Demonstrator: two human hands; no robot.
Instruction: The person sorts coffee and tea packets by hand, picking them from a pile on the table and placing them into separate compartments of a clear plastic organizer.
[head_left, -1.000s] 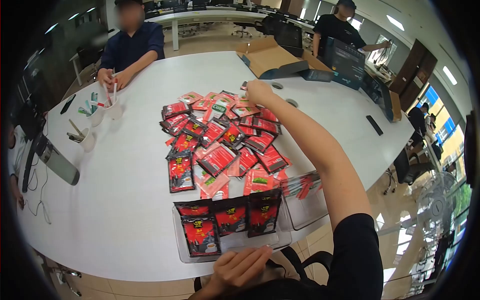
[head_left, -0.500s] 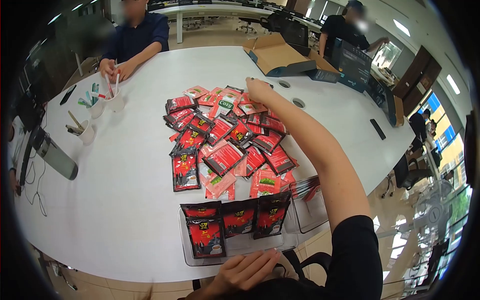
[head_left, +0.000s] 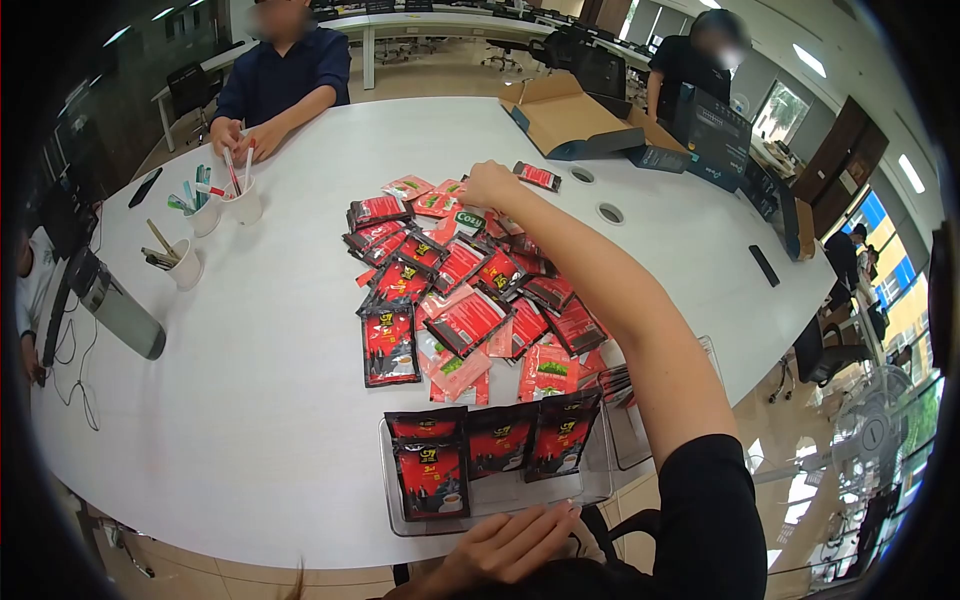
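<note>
A loose pile of red and black G7 coffee sachets (head_left: 468,320) and pink tea sachets (head_left: 550,370) lies mid-table. My right hand (head_left: 490,187) is at the pile's far edge; its fingertips and anything in them are hidden. One sachet (head_left: 537,176) lies apart, just right of that hand. Near the table's front edge, a clear tray (head_left: 485,512) holds upright G7 sachets (head_left: 432,480). Below it, my left hand (head_left: 515,545) rests with its fingers stretched out and nothing in them. A second clear tray (head_left: 632,452) with sachets is partly behind my right forearm.
White cups (head_left: 243,207) with pens and sticks and a grey-green bottle (head_left: 130,318) stand left. Across the table sits a person (head_left: 285,75), hands near a cup. Opened cardboard boxes (head_left: 575,120) lie at the back right; a black object (head_left: 763,265) lies at the right.
My right hand has moved slightly back left onto the pile, and a separate sachet now shows beside it. The whole view has shifted a little.
</note>
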